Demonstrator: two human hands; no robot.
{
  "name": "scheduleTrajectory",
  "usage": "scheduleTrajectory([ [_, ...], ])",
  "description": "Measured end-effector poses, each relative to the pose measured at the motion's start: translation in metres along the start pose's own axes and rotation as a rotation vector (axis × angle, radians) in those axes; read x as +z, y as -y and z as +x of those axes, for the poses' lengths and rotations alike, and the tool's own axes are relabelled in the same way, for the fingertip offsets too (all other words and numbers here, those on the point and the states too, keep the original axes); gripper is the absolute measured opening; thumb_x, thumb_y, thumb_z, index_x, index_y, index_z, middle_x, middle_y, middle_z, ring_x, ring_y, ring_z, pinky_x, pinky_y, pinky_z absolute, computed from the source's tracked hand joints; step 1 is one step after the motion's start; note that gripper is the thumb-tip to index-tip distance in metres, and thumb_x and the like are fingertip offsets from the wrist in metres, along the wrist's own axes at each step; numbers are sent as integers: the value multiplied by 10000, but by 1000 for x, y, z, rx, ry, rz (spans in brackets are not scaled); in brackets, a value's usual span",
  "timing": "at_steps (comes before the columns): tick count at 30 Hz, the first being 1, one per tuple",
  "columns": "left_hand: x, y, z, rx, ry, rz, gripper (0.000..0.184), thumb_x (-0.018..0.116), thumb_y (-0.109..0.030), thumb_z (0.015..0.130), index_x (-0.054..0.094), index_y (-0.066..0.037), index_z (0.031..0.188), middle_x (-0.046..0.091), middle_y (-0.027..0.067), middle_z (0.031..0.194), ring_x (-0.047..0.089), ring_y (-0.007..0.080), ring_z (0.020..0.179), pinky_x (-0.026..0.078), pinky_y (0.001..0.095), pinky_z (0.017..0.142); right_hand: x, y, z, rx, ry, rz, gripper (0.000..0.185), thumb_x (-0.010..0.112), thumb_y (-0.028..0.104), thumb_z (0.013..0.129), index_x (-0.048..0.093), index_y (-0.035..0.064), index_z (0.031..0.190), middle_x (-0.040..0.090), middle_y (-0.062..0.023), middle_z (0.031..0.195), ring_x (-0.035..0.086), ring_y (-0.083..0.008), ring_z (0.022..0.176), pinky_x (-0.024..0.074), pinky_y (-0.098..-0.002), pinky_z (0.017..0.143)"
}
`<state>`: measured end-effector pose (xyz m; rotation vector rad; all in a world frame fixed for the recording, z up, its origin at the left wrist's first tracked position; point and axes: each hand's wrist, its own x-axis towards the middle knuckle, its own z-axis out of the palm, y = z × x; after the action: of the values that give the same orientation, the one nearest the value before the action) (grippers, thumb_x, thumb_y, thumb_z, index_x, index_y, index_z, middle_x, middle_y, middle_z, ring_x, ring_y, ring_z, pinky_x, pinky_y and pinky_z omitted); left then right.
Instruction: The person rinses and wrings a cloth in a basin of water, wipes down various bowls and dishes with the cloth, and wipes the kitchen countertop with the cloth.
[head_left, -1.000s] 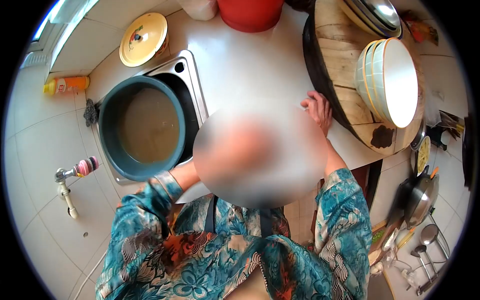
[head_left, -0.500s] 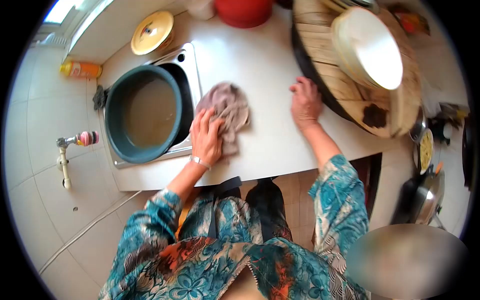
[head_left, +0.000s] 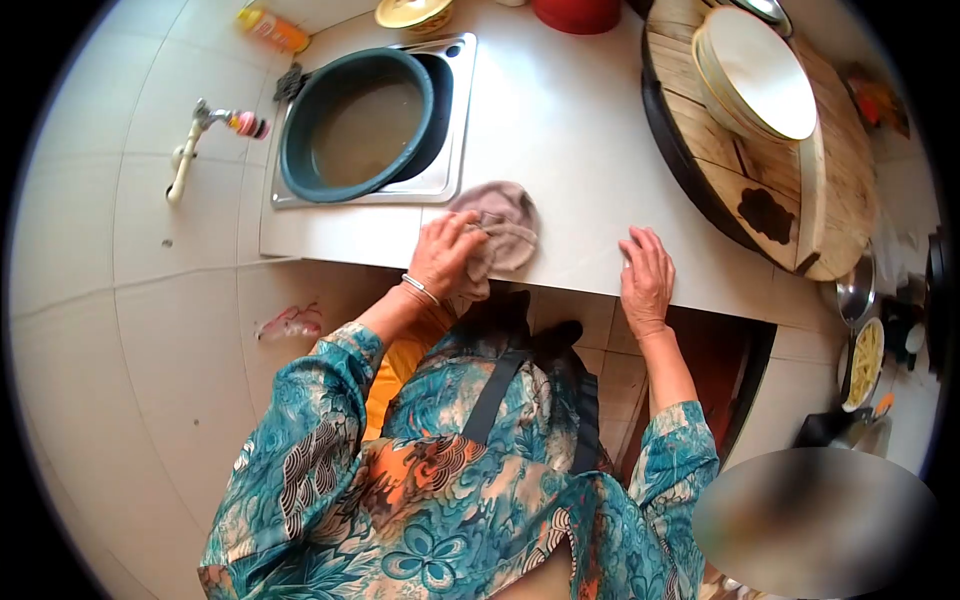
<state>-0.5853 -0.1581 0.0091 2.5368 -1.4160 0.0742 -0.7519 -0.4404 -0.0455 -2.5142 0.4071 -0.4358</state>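
Note:
A crumpled pinkish-grey cloth [head_left: 508, 226] lies on the white counter [head_left: 560, 140], near its front edge. My left hand [head_left: 443, 252], with a silver bracelet at the wrist, presses on the cloth's left side, its fingers bent over the fabric. To the right, my right hand [head_left: 648, 275] rests at the counter's front edge with its fingers a little apart and nothing in them. Behind my left hand, a blue-green basin [head_left: 290, 150] of murky water sits over the steel sink [head_left: 452, 165].
Stacked bowls [head_left: 765, 75] stand on a round wooden board [head_left: 715, 150] at the right. At the back are a red container [head_left: 577, 14] and a yellow lidded bowl [head_left: 413, 12]. A tap [head_left: 208, 115] is on the left wall; a dish of pale strips [head_left: 865, 362] is far right.
The view has shifted, so the counter sits higher in it. My left hand and the cloth are now by the counter's front edge. My right hand has moved from beside the board to that edge.

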Motion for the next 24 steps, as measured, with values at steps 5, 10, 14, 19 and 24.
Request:
scheduleTrajectory([
  [5,-8,89,-65,-295,-159,121,353,598,15,714,593,-129,1037,557,120,1235,538,345,1082,441,436,933,5,8,5,-4,-1,-2,380,511,-21,758,600,97,1108,520,-48,1280,421,-242,1292,320,-420,1054],
  [10,-26,171,-89,-490,-213,-113,335,498,113,688,637,-68,933,620,132,1081,571,347,1018,469,394,885,10,1,3,-37,-49,-110,387,507,1,725,632,103,1076,521,-47,1279,431,-244,1280,345,-416,1008],
  [14,-58,83,-16,-389,-367,-36,419,469,112,655,625,-34,1016,603,176,1107,558,354,1082,429,397,980,13,2,-4,-1,-51,-25,369,544,46,727,633,110,1080,516,-54,1290,415,-254,1291,319,-453,1031],
  [19,-35,59,56,-334,53,-125,434,545,46,649,607,-95,1055,580,148,1120,526,366,1102,414,428,958,-29,12,7,240,84,491,293,547,30,814,612,70,1097,572,-109,1202,545,-245,1138,427,-394,950],
  [24,-66,-28,213,-158,-44,-596,480,675,-225,820,536,-94,1260,526,167,1256,546,344,1087,463,436,891,-127,18,43,363,-298,885,199,510,29,926,573,15,1115,627,-85,1034,627,-160,914,493,-292,830],
])
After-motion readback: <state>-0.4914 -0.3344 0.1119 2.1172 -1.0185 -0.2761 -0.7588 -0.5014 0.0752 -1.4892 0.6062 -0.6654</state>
